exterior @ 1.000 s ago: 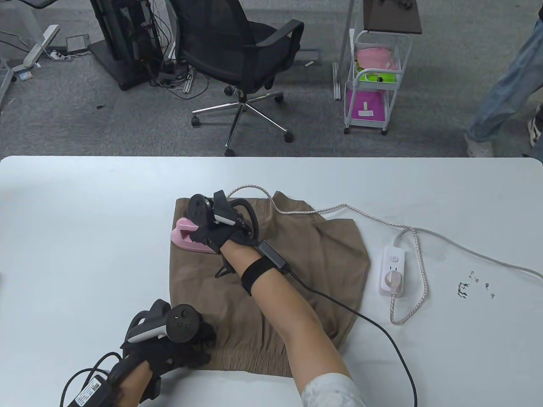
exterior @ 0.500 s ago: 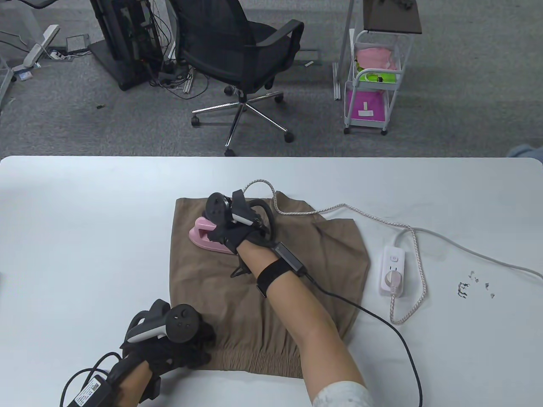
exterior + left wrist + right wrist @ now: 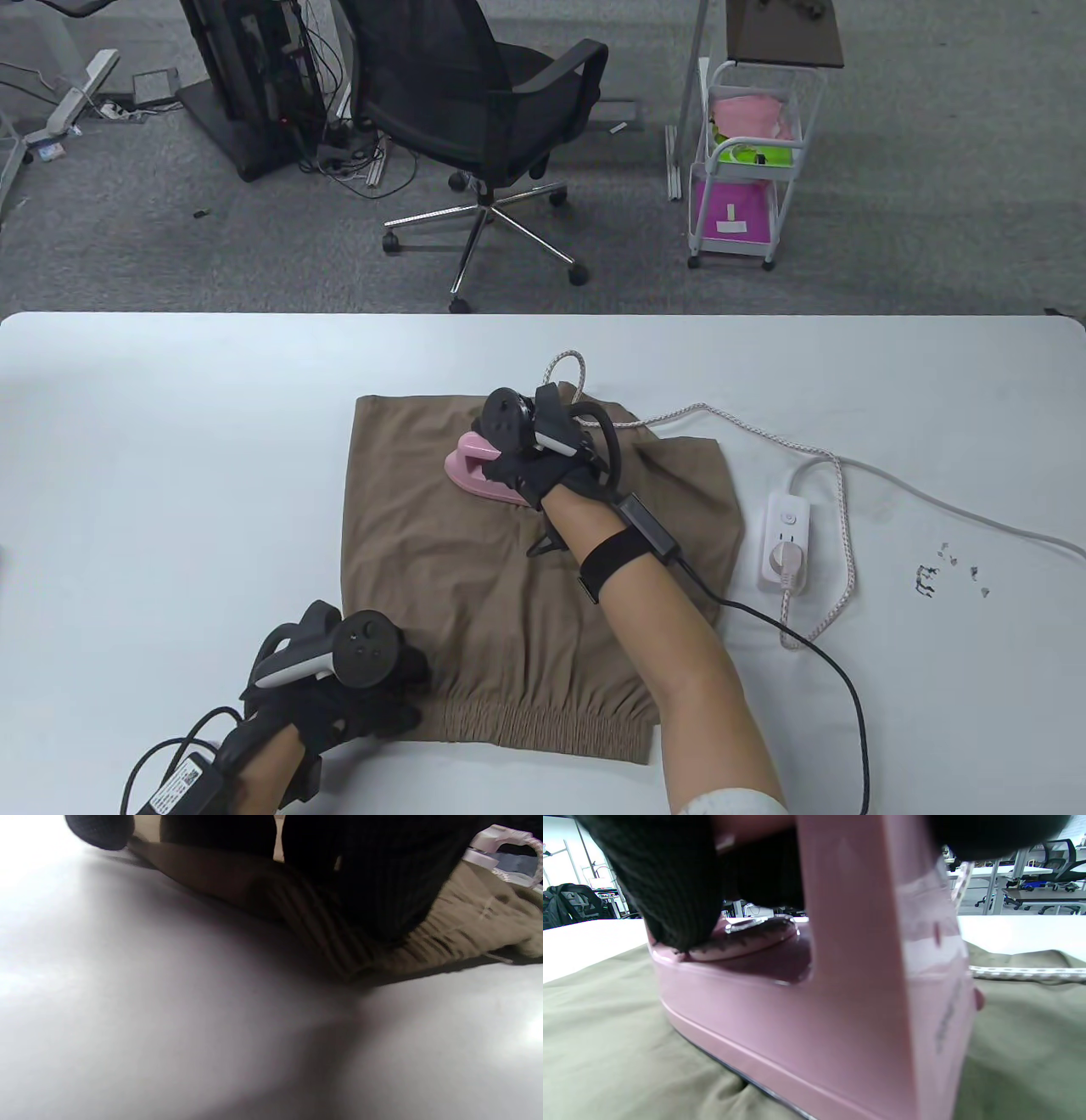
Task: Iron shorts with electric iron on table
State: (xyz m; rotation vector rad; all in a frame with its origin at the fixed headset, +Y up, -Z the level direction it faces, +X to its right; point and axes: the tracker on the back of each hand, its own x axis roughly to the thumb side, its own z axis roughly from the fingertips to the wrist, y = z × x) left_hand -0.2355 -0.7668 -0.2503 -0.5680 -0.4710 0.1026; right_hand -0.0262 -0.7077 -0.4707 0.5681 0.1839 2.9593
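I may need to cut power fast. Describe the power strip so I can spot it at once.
On the white table, look right of the brown shorts. The power strip lies there: a short white bar with a round button at its far end and one white plug in it, where the braided cord loops back.

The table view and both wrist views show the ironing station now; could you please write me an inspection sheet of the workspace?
Surface: white table, mostly bare.
Job's things: brown shorts spread flat, waistband toward the person; pink iron sole-down on the far part of them.
Clutter: small dark scraps at the table's right.
Grippers: right hand grips the iron's handle; left hand presses the waistband's left corner.
Cables: braided iron cord runs to a white power strip; the strip's lead leaves right; black glove cable.
Surroundings: office chair, white cart, grey carpet.
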